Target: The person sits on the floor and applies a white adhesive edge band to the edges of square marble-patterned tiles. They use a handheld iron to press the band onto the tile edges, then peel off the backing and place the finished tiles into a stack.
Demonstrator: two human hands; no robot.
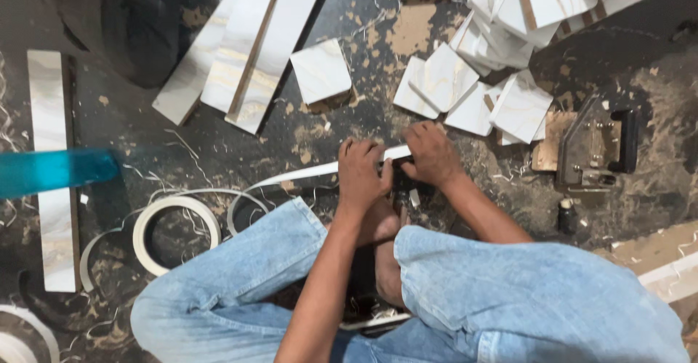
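Both hands [396, 163] pinch the white edging strip [305, 174].

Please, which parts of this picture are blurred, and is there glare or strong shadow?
In the head view, the blue translucent object at the left edge is smeared and out of focus. The left hand and right hand on the white strip look fairly sharp. The white marbled pieces are bright, nearly washed out. The floor is dim, without hard shadows.

head camera | faces straight down | near, above knees and floor [131, 126]
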